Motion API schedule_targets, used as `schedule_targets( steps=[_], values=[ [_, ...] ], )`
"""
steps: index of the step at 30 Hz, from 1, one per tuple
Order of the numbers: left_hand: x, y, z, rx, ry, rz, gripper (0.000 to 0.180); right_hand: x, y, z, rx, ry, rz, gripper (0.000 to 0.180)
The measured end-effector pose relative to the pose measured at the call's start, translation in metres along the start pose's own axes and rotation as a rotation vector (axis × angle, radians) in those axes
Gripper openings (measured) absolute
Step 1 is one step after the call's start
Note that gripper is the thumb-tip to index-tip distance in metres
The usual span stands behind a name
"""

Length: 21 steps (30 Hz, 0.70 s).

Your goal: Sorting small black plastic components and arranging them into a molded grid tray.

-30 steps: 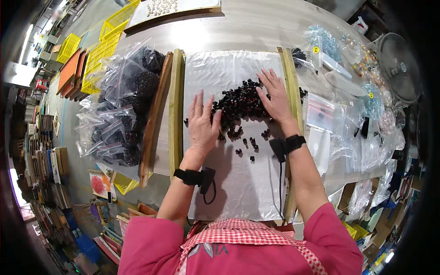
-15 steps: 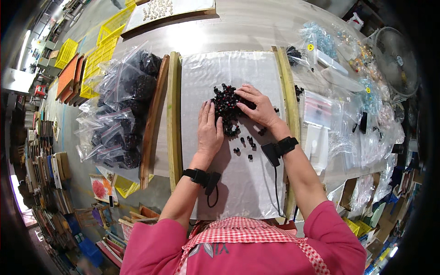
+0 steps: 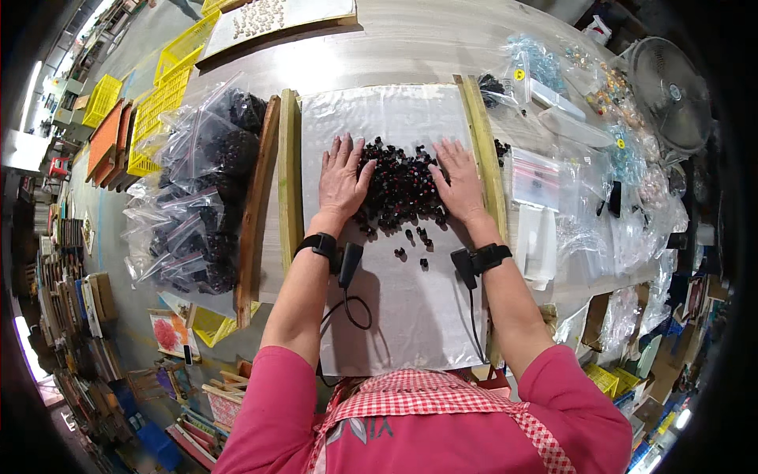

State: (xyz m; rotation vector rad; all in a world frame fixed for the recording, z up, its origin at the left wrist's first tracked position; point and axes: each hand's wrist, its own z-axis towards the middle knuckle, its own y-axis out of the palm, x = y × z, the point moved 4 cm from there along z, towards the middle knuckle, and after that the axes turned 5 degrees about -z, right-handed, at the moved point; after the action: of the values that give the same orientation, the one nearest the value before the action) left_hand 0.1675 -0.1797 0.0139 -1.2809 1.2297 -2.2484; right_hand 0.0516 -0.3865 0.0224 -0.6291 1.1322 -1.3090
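Note:
A pile of small black pieces with red and pale specks [image 3: 399, 182] lies on a white-covered board [image 3: 395, 324] in front of me. My left hand [image 3: 343, 180] rests flat at the pile's left side, fingers spread and pointing away from me. At the right side, my right hand [image 3: 460, 183] lies palm down with its fingers apart, the thumb beside the pile. Neither hand grips anything. A few loose black pieces [image 3: 424, 263] are scattered just nearer to me than the pile.
Wooden rails [image 3: 290, 174] flank the board. Clear bags of black pieces [image 3: 213, 182] are stacked on the left. To the right lie empty-looking zip bags [image 3: 535, 178], bags of coloured beads [image 3: 624, 103] and a fan [image 3: 669, 95]. Yellow crates [image 3: 158, 107] stand far left.
Both hands have moved apart to opposite sides of the pile, and their fingers have straightened. The pile is now wider and flatter. The whole view has shifted slightly.

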Motion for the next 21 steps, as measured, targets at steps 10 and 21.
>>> schedule_targets(
  steps=[10, 21],
  values=[
    [0.029, -0.006, -0.011, -0.214, 0.055, -0.569, 0.054, -0.027, -0.010, 0.020, -0.088, -0.077, 0.622, 0.039],
    [0.022, 0.014, 0.004, -0.143, 0.176, -0.223, 0.046, -0.041, 0.044, 0.057, -0.260, -0.197, 0.512, 0.042]
  ],
)
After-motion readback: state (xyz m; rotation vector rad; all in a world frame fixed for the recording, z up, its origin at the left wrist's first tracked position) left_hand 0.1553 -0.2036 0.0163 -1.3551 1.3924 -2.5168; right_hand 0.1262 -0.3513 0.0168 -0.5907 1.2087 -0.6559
